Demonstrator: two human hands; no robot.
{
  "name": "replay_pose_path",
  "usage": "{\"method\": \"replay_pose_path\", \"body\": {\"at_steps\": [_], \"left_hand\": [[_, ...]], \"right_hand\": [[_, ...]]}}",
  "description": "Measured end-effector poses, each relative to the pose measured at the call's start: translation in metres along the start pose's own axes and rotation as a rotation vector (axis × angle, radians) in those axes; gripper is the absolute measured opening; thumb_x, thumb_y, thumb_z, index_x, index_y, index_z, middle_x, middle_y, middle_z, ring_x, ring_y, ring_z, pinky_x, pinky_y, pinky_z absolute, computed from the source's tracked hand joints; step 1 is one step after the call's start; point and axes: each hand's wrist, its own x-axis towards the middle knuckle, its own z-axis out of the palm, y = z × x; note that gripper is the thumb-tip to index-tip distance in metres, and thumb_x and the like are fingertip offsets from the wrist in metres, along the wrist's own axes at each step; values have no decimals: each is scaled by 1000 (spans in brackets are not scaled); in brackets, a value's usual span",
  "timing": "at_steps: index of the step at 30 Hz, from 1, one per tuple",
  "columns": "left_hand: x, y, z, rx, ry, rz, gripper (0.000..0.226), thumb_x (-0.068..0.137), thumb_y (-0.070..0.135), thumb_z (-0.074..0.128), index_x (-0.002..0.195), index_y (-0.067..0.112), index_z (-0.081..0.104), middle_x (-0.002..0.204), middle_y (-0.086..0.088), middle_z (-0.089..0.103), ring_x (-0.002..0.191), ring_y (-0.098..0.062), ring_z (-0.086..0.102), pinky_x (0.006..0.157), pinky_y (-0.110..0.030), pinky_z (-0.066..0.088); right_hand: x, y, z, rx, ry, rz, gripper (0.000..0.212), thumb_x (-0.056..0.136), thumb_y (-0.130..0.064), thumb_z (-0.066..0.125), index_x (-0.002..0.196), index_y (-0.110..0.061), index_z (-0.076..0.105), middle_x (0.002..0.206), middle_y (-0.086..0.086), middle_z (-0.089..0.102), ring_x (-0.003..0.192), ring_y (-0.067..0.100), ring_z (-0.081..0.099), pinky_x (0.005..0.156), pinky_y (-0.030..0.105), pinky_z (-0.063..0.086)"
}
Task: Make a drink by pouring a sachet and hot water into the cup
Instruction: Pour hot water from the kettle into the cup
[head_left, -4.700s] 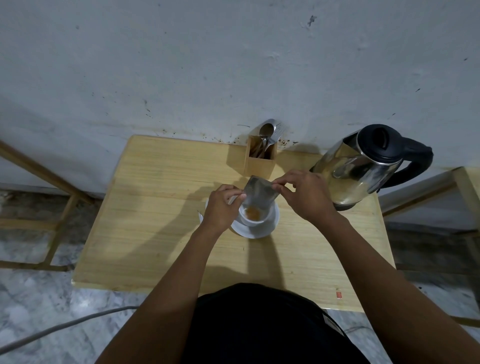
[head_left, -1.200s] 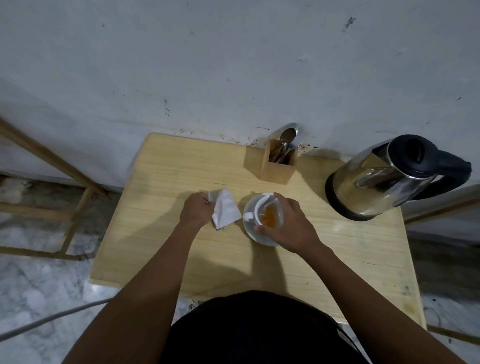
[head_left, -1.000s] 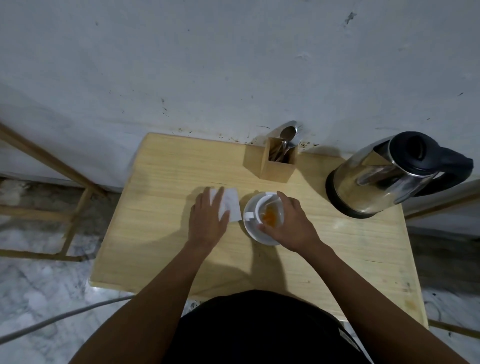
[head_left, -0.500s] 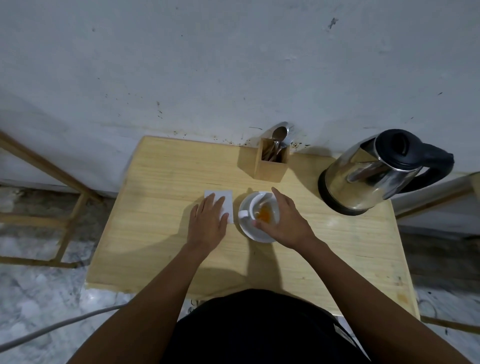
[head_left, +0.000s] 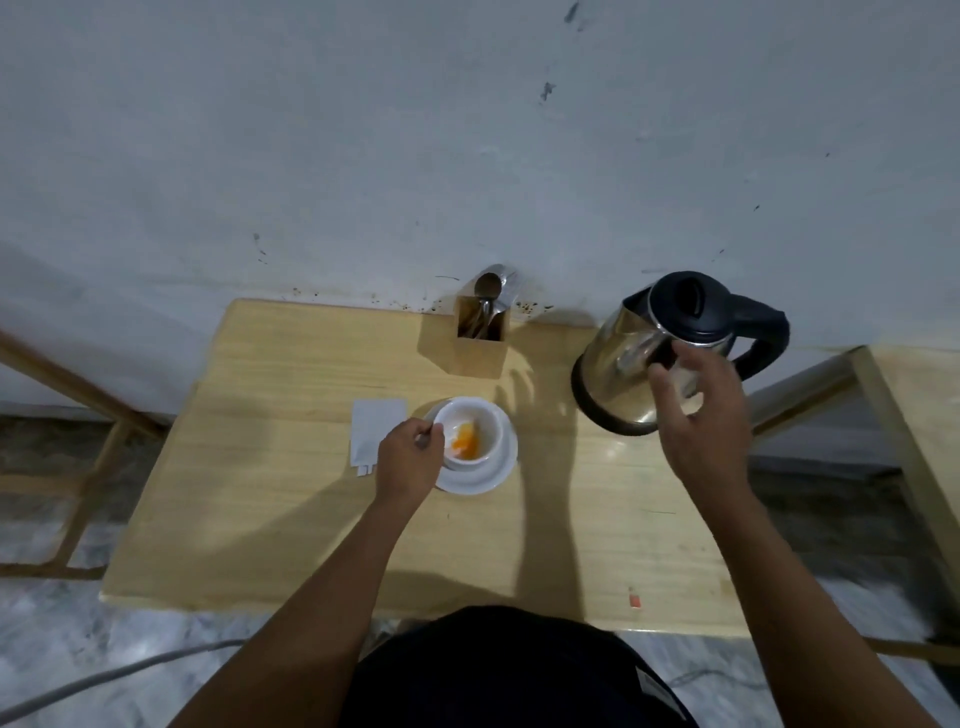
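steel kettle: just beyond right hand, handle on its far right side
right hand: fingers spread, holding nothing
left hand: closed on cup handle
nearer kettle: right hand

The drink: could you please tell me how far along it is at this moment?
Done: orange powder sits in the cup, and the sachet lies flat on the table. In hand: the left hand grips the cup's side while the right hand, open, reaches toward the kettle. Left: pouring the hot water; no liquid shows in the cup.
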Motion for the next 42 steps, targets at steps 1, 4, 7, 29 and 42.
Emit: {"method": "replay_pose_path", "body": {"at_steps": [1,4,7,29,42], "left_hand": [[-1,2,2,5,13,-19,23,92,25,57,82,6,67,77,-5,65,76,-21,61,69,-29,42],[-6,11,9,0,50,-81,23,92,22,55,76,8,62,75,-5,61,75,-22,57,70,-30,41],[-7,16,11,-5,89,-138,24,93,20,54,75,5,61,74,-7,60,77,-24,57,72,-32,43],[-20,44,40,156,297,-269,33,94,20,47,102,-2,69,103,-21,69,95,-35,59,78,-35,41],[-20,48,32,150,259,-290,29,92,21,52,101,1,71,103,-17,71,97,-33,61,79,-32,40]], "right_hand": [[7,5,-10,2,45,-1,34,94,-41,58,123,-25,56,124,-2,56,112,15,53,90,42,51],[32,22,-36,-17,137,21,40,91,-44,59,126,-23,55,129,-1,50,117,19,52,97,43,49],[58,43,-47,-27,65,107,56,89,-56,56,134,-24,49,137,1,43,126,20,46,103,38,43],[170,108,-74,70,-694,173,75,54,-75,75,62,-3,56,58,8,51,55,18,54,60,32,42],[154,106,-58,240,-438,79,61,62,-50,86,48,-12,39,47,0,31,39,8,30,45,21,27]]}}
